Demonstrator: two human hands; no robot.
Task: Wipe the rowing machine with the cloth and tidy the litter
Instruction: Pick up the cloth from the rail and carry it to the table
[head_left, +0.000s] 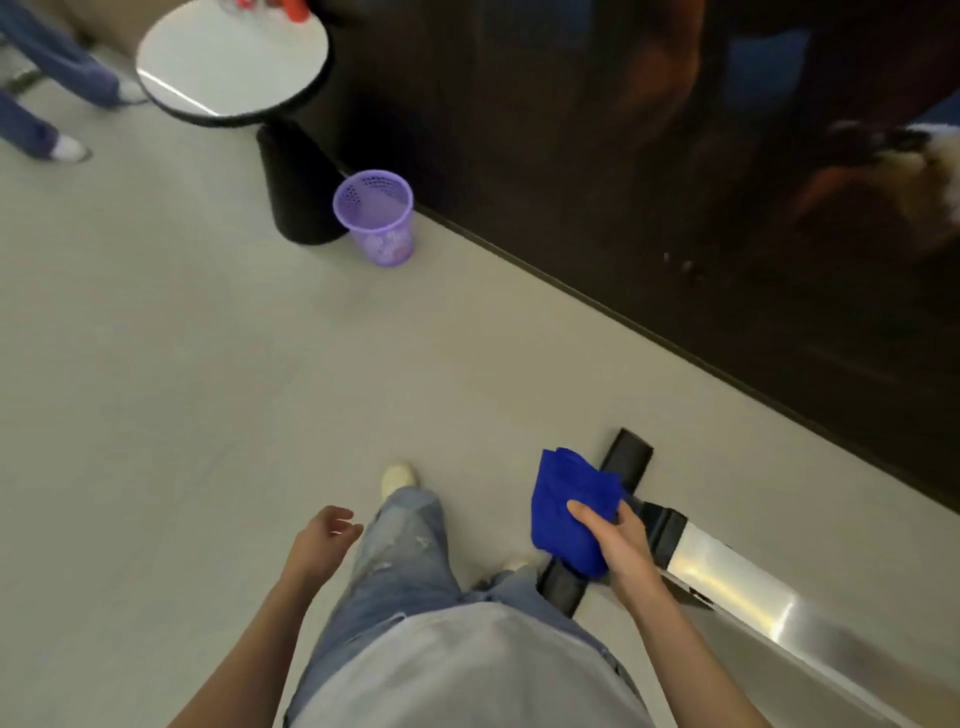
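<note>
My right hand (615, 545) grips a folded blue cloth (566, 512) just above the black foot bar (626, 457) at the end of the rowing machine. The machine's silver rail (737, 582) runs from there toward the lower right. My left hand (324, 538) hangs open and empty beside my left leg. A purple mesh waste basket (375, 215) stands on the floor far ahead, against the dark wall. No litter is visible on the floor.
A round white table (231, 65) on a black pedestal (296, 187) stands beside the basket at the upper left. Another person's legs and feet (67, 148) are at the far left. A dark glossy wall (675, 182) fills the right side. Pale floor lies ahead.
</note>
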